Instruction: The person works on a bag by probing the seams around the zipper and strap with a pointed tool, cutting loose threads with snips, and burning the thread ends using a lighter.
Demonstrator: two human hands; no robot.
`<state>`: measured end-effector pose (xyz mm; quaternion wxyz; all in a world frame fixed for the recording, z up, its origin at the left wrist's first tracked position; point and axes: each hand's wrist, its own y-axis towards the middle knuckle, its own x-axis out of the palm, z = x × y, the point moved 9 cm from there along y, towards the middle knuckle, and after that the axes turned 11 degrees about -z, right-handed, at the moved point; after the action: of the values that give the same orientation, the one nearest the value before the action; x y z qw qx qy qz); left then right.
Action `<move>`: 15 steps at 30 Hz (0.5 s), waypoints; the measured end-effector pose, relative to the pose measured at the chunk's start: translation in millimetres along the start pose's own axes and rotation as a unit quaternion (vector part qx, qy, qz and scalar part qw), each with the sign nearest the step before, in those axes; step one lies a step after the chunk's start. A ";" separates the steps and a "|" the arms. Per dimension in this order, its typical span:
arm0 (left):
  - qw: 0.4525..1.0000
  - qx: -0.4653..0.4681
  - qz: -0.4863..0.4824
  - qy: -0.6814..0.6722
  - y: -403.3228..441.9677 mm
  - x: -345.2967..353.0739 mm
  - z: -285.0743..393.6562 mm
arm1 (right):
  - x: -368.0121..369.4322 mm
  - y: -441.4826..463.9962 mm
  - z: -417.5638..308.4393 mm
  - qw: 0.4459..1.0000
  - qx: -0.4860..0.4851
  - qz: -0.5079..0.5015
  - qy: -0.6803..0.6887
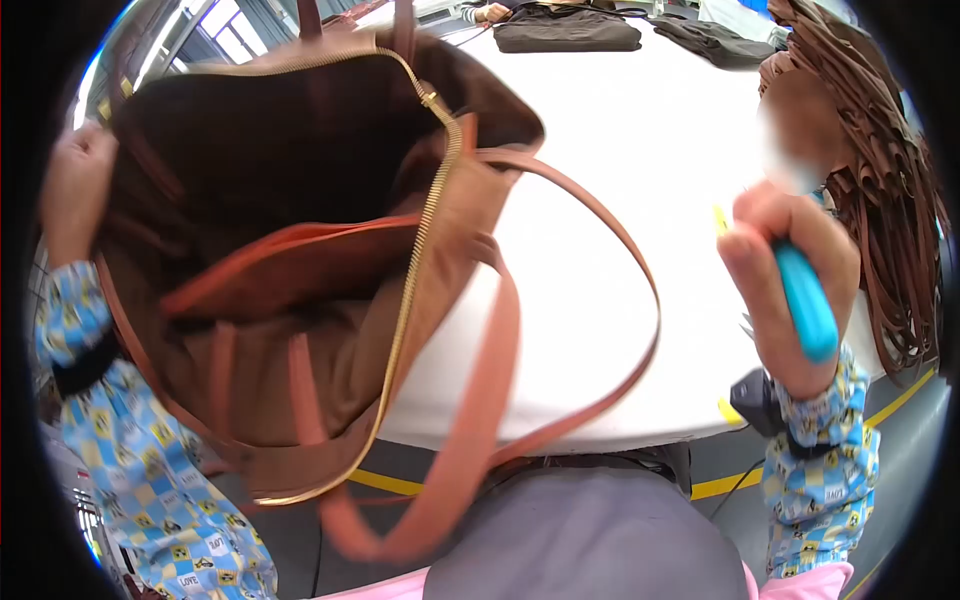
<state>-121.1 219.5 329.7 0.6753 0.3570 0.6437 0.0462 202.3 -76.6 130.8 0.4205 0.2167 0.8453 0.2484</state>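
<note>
A large brown handbag (300,395) hangs tilted with its mouth toward me, its gold zipper (425,230) undone. Inside it shows a dark lining and a divider pocket with an orange-red edge (300,240). At the bag's far left side, my left hand (78,180) is closed on its edge; the fingertips are partly hidden. Reddish-brown straps (495,370) loop down and out to the right. Over on the right, my right hand (790,270) is wrapped round a tool with a blue handle (808,310). A small yellow bit shows by the thumb; the tool's working end cannot be made out.
A white table (600,270) spreads beneath the bag. Many brown straps (880,180) hang in a bundle at the right. Folded dark bags (570,30) lie at the far edge, near another person's hand (490,14). Yellow lines (900,398) mark the grey floor.
</note>
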 end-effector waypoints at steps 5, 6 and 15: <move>0.887 0.255 -0.320 -0.215 -168.6 130.5 193.8 | 26.9 -46.9 20.6 0.992 0.045 -0.040 0.111; 0.828 0.226 -0.416 -0.302 -194.8 151.3 217.9 | 38.2 -53.6 14.5 0.987 0.042 -0.059 0.141; 0.499 0.112 -0.588 -0.627 -276.3 219.1 334.7 | 97.2 -118.4 41.3 0.971 0.118 -0.003 0.206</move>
<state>107.8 -12.2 -31.1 0.7278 -0.0955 0.1133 -0.6696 163.8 -103.6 -20.7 0.2092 0.2063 0.9378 0.1852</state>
